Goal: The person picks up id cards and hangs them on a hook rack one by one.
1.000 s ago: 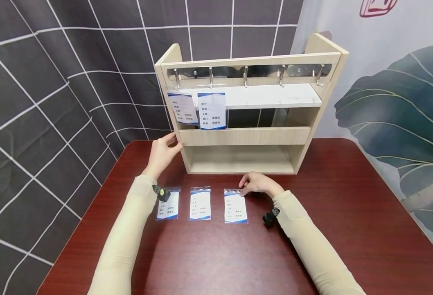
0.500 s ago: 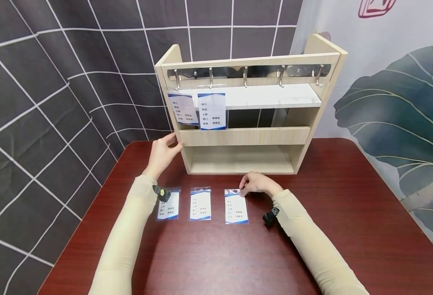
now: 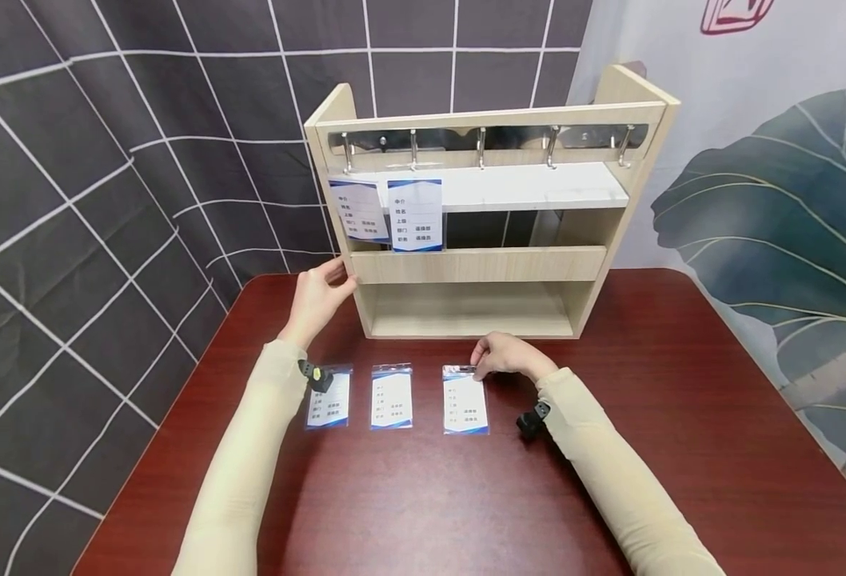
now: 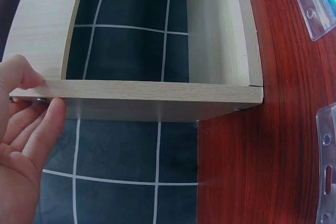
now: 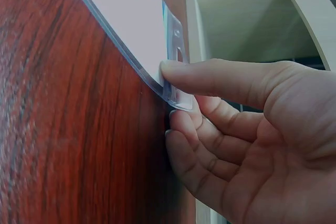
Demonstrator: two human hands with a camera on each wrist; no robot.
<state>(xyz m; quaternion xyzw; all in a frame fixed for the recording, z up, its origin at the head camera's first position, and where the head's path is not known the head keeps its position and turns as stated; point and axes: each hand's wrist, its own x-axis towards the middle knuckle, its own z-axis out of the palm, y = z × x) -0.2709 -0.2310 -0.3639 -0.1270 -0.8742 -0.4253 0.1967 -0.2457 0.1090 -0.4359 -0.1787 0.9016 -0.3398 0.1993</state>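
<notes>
My left hand (image 3: 317,298) grips the left side panel of a pale wooden hook rack (image 3: 480,266). In the left wrist view, its thumb lies on the panel's front edge and the fingers (image 4: 44,135) curl behind. My right hand (image 3: 508,355) pinches the top right corner of a clear-sleeved name badge (image 3: 464,406), the rightmost of three in a row. The right wrist view shows the thumb over the plastic sleeve (image 5: 179,51) and fingers beneath it. Another badge (image 3: 391,400) lies in the middle; the left one (image 3: 331,406) is partly covered by the left wrist camera.
Two similar badges, one at far left (image 3: 360,212) and one beside it (image 3: 416,216), hang from the rack's left hooks. Three more metal hooks (image 3: 480,148) line the rail to the right. The rack stands at the back of the dark red table (image 3: 423,504), before a grid-patterned curtain (image 3: 178,200).
My right hand has shifted slightly to the right, with the pinched badge moving along. The left hand stays at the rack's side panel.
</notes>
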